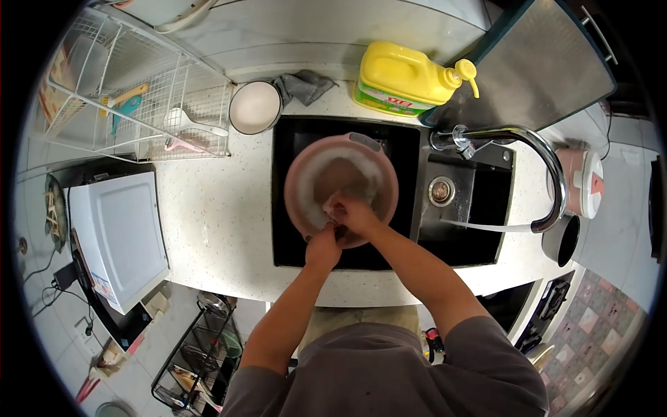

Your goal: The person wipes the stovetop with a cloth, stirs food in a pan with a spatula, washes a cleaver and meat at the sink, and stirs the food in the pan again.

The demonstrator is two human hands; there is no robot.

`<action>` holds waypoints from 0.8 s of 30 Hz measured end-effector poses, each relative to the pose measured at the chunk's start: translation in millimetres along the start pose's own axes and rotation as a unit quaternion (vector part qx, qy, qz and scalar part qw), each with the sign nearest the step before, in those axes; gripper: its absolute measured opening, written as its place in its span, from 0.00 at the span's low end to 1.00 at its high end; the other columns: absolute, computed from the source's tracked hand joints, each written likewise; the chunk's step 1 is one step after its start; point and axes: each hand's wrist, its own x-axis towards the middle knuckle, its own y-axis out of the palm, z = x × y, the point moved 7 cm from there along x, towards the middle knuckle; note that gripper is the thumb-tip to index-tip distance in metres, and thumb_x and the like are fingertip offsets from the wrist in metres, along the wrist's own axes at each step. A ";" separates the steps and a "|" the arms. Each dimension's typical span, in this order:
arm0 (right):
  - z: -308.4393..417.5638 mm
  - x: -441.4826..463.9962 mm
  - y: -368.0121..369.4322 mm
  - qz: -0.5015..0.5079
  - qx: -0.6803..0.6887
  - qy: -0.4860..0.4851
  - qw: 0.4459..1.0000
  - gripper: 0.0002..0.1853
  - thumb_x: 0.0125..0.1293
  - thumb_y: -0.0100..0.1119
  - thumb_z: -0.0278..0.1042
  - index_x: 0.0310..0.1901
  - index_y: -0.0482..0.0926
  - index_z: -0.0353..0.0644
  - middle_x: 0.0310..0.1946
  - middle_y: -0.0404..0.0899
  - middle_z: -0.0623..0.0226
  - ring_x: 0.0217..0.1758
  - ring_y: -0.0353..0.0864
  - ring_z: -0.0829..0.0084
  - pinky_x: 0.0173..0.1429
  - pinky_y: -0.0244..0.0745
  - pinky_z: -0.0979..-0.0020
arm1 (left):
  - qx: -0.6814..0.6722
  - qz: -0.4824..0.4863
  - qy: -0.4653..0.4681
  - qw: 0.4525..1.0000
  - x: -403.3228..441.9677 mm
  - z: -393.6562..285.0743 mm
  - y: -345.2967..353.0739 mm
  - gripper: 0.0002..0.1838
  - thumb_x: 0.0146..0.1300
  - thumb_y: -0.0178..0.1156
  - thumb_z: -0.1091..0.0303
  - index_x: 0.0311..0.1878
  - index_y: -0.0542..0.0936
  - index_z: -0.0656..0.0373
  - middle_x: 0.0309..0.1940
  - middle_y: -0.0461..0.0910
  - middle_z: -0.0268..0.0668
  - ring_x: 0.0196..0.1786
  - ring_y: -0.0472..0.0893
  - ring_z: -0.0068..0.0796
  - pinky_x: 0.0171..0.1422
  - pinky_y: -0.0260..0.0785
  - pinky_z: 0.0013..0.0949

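A pink plastic basin [294, 208] stands in the left, black sink bowl [406, 243]. It holds soapy water with white suds [313, 174] round its edge. My left hand [324, 248] is closed at the near rim of the basin, around something dark that I cannot make out. My right hand [352, 213] reaches over the water, just above and beside the left, with its fingers pinched together. Whatever lies between the fingers is too small and too hidden to name.
Water runs from the chrome faucet [549, 160] toward the right sink bowl [455, 240]. Behind the sink stand a yellow pump jug [396, 73], a grey cloth [303, 87] and a white bowl [255, 108]. A wire rack [149, 90] is at left, a pink-and-white container [580, 182] at right.
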 end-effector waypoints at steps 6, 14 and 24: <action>-89.4 27.4 -4.3 -0.138 -0.073 0.148 0.977 0.13 0.64 0.62 0.37 0.47 0.81 0.43 0.39 0.84 0.52 0.43 0.82 0.49 0.50 0.77 0.55 | 0.041 0.000 -0.019 0.999 -10.8 0.5 -2.6 0.21 0.61 0.64 0.64 0.56 0.75 0.59 0.45 0.83 0.51 0.48 0.82 0.54 0.51 0.75 0.49; -114.7 25.7 -27.3 -0.153 -0.168 0.236 0.945 0.16 0.69 0.52 0.37 0.52 0.80 0.38 0.54 0.80 0.53 0.57 0.79 0.56 0.61 0.73 0.63 | 0.016 -0.012 -0.050 0.999 -68.0 -5.3 -51.0 0.21 0.62 0.65 0.63 0.56 0.75 0.58 0.45 0.83 0.48 0.48 0.82 0.53 0.49 0.75 0.48; -6.4 -129.2 -118.1 -0.192 0.623 0.267 0.709 0.16 0.74 0.54 0.43 0.57 0.75 0.46 0.51 0.78 0.69 0.54 0.78 0.70 0.62 0.72 0.62 | -0.120 -0.011 0.111 0.986 -88.0 -78.4 -38.9 0.25 0.61 0.68 0.65 0.59 0.72 0.61 0.46 0.83 0.48 0.31 0.84 0.34 0.34 0.75 0.35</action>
